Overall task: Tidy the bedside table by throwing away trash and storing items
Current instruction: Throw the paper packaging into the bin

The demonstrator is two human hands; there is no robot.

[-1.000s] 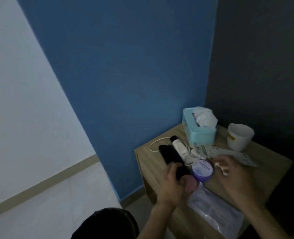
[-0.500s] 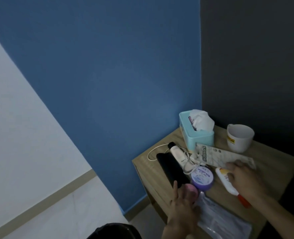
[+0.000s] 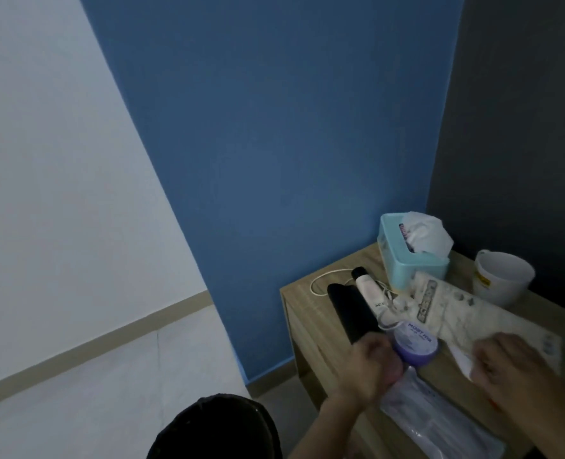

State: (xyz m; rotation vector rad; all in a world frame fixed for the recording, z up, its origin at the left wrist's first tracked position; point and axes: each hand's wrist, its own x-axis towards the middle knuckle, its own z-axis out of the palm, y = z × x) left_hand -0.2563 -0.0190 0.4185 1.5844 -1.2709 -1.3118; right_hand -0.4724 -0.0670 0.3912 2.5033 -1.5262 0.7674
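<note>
The purple jar (image 3: 415, 341) sits near the front of the wooden surface (image 3: 320, 316), its pale lid printed with letters.

The left hand (image 3: 365, 362) is just left of the jar and touches its side. Its grip is closed, the fingers curled round a small pink thing (image 3: 396, 371) that shows only at the edge nearest the jar.

The right hand (image 3: 523, 369) is to the right of the jar and blurred. It lies over the far end of a long printed packet (image 3: 456, 309), and a white thing (image 3: 461, 359) pokes out from under it toward the jar. I cannot tell how far this grip is open or whether it has hold of either one.

The packet runs slantwise from behind the jar out to the right.

A flat black object (image 3: 354, 309) lies behind and left of the jar. A white tube (image 3: 369, 291) with a black cap lies alongside it, and a thin white cable (image 3: 320, 283) loops further left.

A teal tissue box (image 3: 403, 260) stands well behind the jar, against the blue wall, with a tissue bunched out of its top. A white cup (image 3: 503, 276) stands behind and right of the jar, beyond the packet.

A clear plastic bag (image 3: 440, 415) lies in front of the jar at the near edge.

A dark round thing (image 3: 214, 429) is low and far left of the jar, off the surface.
</note>
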